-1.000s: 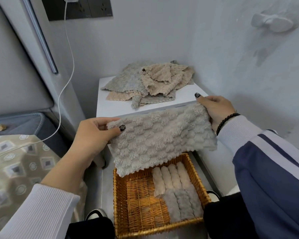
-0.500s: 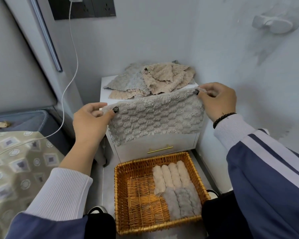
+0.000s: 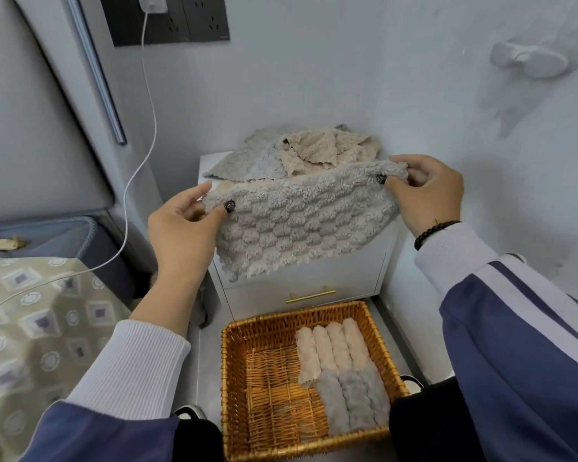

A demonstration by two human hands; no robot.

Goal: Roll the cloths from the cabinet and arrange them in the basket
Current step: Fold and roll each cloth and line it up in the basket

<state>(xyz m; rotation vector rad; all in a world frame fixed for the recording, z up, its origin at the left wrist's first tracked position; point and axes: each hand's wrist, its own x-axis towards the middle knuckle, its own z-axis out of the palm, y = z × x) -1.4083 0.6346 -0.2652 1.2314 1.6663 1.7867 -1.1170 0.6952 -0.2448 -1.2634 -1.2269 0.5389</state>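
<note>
A fluffy grey cloth (image 3: 301,221) hangs stretched in front of the white cabinet (image 3: 314,278). My left hand (image 3: 184,235) pinches its top left corner and my right hand (image 3: 424,195) pinches its top right corner. Behind it, a loose pile of grey and beige cloths (image 3: 297,155) lies on the cabinet top. Below, on the floor, a wicker basket (image 3: 234,371) holds several rolled cloths (image 3: 341,371) in its right half, beige ones at the back and grey ones in front.
A bed with a patterned cover (image 3: 37,321) stands at the left. A white cable (image 3: 141,155) runs from the wall socket (image 3: 167,18) down onto the bed. A wall closes in on the right, with a white hook (image 3: 531,60) mounted on it.
Both hands have lifted the grey cloth up and away from over the basket to the level of the cabinet top. The basket's contents are now fully in view.
</note>
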